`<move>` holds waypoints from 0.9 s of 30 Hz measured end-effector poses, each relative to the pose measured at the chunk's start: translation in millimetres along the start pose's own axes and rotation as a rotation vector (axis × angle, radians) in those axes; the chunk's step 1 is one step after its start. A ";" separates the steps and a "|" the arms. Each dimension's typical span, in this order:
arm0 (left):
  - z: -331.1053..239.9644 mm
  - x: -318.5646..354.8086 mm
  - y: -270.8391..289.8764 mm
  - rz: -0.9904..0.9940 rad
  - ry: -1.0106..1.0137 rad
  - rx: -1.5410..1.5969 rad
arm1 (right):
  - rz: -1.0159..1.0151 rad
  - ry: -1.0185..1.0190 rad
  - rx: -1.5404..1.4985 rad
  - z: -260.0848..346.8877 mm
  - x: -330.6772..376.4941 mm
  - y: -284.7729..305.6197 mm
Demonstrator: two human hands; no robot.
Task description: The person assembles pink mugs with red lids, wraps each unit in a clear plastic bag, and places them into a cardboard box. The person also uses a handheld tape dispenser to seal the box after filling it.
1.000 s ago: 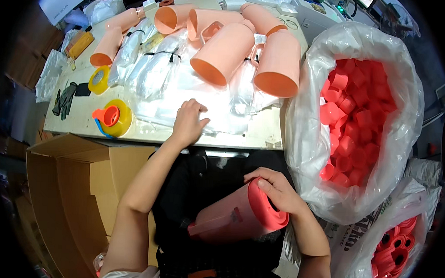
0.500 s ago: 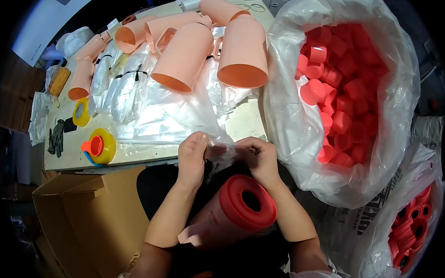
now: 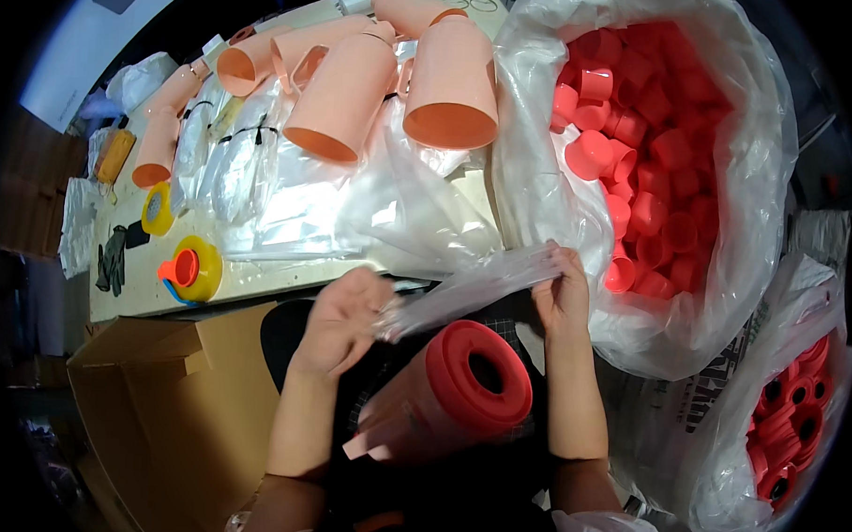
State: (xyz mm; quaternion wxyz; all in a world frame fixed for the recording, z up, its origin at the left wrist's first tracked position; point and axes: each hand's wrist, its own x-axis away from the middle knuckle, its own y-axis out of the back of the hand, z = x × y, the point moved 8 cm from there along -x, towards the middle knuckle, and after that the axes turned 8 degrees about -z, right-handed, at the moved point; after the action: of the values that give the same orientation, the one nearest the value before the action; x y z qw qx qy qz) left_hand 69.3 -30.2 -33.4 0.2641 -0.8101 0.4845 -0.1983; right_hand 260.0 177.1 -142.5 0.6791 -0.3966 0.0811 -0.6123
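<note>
A clear plastic bag [image 3: 477, 285] is stretched between my two hands, above my lap. My left hand [image 3: 342, 321], slightly blurred, grips its near-left edge. The fingers of my right hand [image 3: 564, 294] pinch the other side of the bag, close to the big sack. Below the bag, a pink jug [image 3: 406, 420] with a red ring-shaped lid [image 3: 483, 373] lies tilted in my lap, its dark centre hole facing up. Beyond the bag, a stack of flat clear bags [image 3: 301, 229] rests on the table.
Several pink jug bodies [image 3: 343, 94] lie on the table [image 3: 242, 302]. Tape rolls [image 3: 201, 269] and dark gloves [image 3: 112, 260] sit at its left. An open cardboard box [image 3: 182, 398] stands below. At right are a sack of red cups [image 3: 654, 180] and a bag of red lids [image 3: 791, 424].
My hands have moved apart, the right one to the right and the left one left and nearer. The plastic bag has been pulled out wide between them, over the jug.
</note>
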 end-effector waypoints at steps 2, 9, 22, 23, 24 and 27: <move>24.0 -14.7 36.9 -0.184 -0.002 -0.705 | -0.117 -0.254 -0.190 -16.5 11.5 17.4; -43.4 90.4 -8.1 0.014 -0.605 -1.086 | 0.350 0.498 0.766 -9.4 178.3 22.6; -39.6 344.1 111.7 -1.229 -0.653 -0.911 | 1.707 -0.499 1.162 -148.5 346.4 -73.6; -68.7 378.8 133.1 -1.358 -0.617 -0.992 | 1.754 -0.525 1.079 -144.8 366.8 -90.1; -95.8 412.3 159.5 -1.467 -0.534 -1.071 | 1.787 -0.548 1.000 -142.9 380.1 -100.3; -127.0 514.4 249.2 -1.560 -0.239 -0.710 | 1.695 -0.507 0.980 -155.8 371.8 -89.2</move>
State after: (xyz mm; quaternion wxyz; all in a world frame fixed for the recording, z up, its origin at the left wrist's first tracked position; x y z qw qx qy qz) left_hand 59.0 -615.2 -54.9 -0.1669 -0.9610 -0.2079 -0.0732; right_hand 186.8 -218.8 -50.7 0.9755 -0.0040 -0.0708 0.2084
